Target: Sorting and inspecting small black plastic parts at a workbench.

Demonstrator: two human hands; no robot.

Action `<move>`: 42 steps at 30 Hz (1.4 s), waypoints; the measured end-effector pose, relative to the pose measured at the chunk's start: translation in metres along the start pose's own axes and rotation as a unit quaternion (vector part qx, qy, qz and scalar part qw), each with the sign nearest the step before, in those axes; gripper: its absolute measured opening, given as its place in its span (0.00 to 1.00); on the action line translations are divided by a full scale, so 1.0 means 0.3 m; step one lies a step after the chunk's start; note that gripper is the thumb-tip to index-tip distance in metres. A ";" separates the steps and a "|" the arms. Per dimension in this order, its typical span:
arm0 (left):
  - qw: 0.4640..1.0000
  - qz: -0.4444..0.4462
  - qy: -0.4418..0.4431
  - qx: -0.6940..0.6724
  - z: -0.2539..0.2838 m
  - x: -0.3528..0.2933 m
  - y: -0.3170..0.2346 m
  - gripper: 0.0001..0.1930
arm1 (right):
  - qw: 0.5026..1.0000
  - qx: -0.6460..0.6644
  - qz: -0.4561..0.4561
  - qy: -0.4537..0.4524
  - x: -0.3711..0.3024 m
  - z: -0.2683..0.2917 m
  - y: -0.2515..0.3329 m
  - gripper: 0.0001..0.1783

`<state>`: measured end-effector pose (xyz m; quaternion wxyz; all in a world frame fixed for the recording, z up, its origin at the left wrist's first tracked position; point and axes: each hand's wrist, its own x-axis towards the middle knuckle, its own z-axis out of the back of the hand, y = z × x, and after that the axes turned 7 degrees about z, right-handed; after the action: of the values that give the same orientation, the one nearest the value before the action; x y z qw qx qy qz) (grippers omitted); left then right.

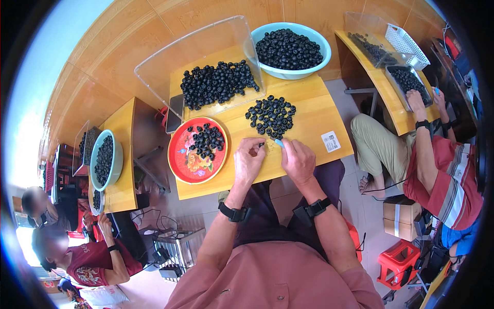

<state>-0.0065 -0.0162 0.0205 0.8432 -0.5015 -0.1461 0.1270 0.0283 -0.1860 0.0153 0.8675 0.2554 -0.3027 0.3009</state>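
My left hand (pixel 248 160) is closed, with a small black bead (pixel 261 144) pinched between thumb and forefinger near the table's front edge. Close beside it, my right hand (pixel 299 161) grips a slim tool with a light blue handle (pixel 279 143); its short tip points toward the bead, and its exact kind is too small to make out. Just beyond both hands lies a loose pile of black round beads (pixel 271 115), some showing pale holes. To the left, a red round tray (pixel 177 154) with a flower print holds more of them.
A clear plastic bin (pixel 190 44) on its side spills beads (pixel 216 85) at the back; a light blue basin (pixel 324 59) full of beads stands beside it. A phone-like dark slab (pixel 175 113) lies left, a white label (pixel 330 141) right. Other people work at side tables.
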 end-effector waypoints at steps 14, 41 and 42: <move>0.998 -0.007 -0.055 -0.019 -0.014 -0.037 0.011 0.11 | 0.999 0.024 0.025 0.040 0.002 0.001 0.006 0.07; 0.989 0.041 -0.026 -0.140 -0.049 -0.038 0.064 0.15 | 0.996 0.032 0.060 0.052 0.003 -0.008 0.005 0.05; 0.989 0.041 -0.026 -0.140 -0.052 -0.039 0.069 0.15 | 0.996 0.022 0.058 0.057 0.004 -0.007 0.005 0.05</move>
<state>-0.0129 -0.0234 -0.0063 0.7546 -0.6168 -0.1635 0.1530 0.0288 -0.1831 0.0151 0.8586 0.2387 -0.2605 0.3715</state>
